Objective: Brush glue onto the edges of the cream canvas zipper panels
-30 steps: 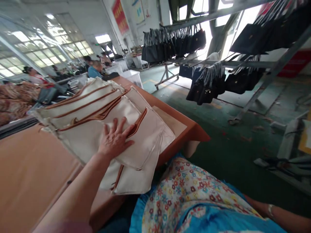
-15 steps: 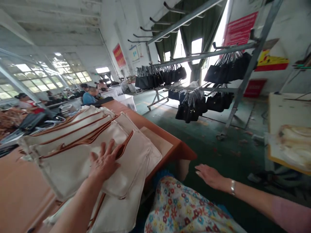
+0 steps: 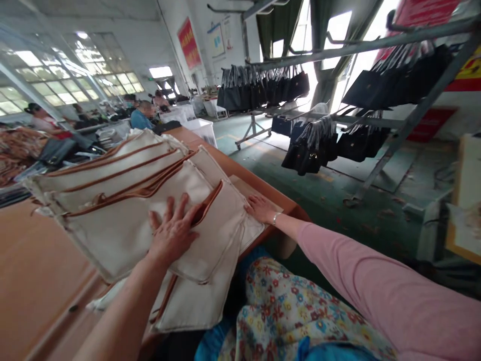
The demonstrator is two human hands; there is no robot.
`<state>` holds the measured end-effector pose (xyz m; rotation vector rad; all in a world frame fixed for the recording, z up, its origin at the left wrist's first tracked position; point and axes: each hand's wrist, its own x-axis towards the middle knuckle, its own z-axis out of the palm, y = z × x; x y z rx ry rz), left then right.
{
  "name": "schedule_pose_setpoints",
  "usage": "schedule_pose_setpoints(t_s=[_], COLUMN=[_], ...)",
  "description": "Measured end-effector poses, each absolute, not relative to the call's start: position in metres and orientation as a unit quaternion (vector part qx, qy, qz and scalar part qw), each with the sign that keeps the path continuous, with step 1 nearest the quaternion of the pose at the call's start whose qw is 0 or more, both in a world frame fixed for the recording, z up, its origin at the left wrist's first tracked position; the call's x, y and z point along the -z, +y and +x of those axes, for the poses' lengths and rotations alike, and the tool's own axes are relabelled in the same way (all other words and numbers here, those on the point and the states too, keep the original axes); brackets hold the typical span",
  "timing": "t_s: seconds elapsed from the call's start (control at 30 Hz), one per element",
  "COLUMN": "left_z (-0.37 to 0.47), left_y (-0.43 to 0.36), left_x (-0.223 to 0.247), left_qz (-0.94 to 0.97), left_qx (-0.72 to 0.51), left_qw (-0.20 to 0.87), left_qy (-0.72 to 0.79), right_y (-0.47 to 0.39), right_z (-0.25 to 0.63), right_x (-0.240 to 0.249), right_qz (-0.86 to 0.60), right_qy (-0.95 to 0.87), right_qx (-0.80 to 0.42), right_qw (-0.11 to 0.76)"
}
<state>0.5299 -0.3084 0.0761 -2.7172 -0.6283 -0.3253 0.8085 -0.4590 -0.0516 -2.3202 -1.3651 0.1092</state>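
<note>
Several cream fabric bag pieces (image 3: 124, 235) with brown trim lie overlapped on the orange-brown table (image 3: 41, 250). My left hand (image 3: 175, 228) rests on the upper pieces with its fingers spread, beside a brown-edged opening. At the right edge of the pile, my right hand (image 3: 260, 208) touches the corner of the cream pieces near the table's edge. Its fingers are stretched out and nothing is seen in them. A silver bracelet is on the right wrist.
Metal racks (image 3: 391, 145) hung with black bags (image 3: 311, 148) stand ahead to the right. White bins (image 3: 201, 131) and seated people (image 3: 141, 118) are farther off. A pale-topped table (image 3: 468, 200) stands at the right. A floral apron (image 3: 285, 301) covers my lap.
My right hand has moved left and up, from beside the table onto the right edge of the cream pieces. My left hand stays on the pile. The view has shifted.
</note>
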Motion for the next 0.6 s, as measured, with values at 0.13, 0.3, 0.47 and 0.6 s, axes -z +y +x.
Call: schedule_pose_setpoints(t_s=[0.13,0.3,0.47,0.6], left_z=[0.531,0.526,0.523,0.520], left_y=[-0.303,-0.309,-0.329,-0.327], left_x=[-0.073,-0.079,-0.087,-0.102], left_qz=[-0.957,-0.960,-0.966,-0.960], left_qx=[0.119,0.112,0.135,0.158], left_qw=[0.153,0.138,0.026,-0.030], left_qy=[-0.215,-0.216,-0.217,-0.228], right_y=[-0.449,-0.456,-0.469,-0.445], right_z=[0.799,0.789,0.754,0.696], right_x=[0.070,0.053,-0.008,-0.042], right_qz=[-0.852,-0.855,-0.817,-0.602], right_qy=[-0.472,-0.452,-0.463,-0.699], right_qx=[-0.056,-0.049,0.047,0.191], right_qw=[0.220,0.251,0.339,0.335])
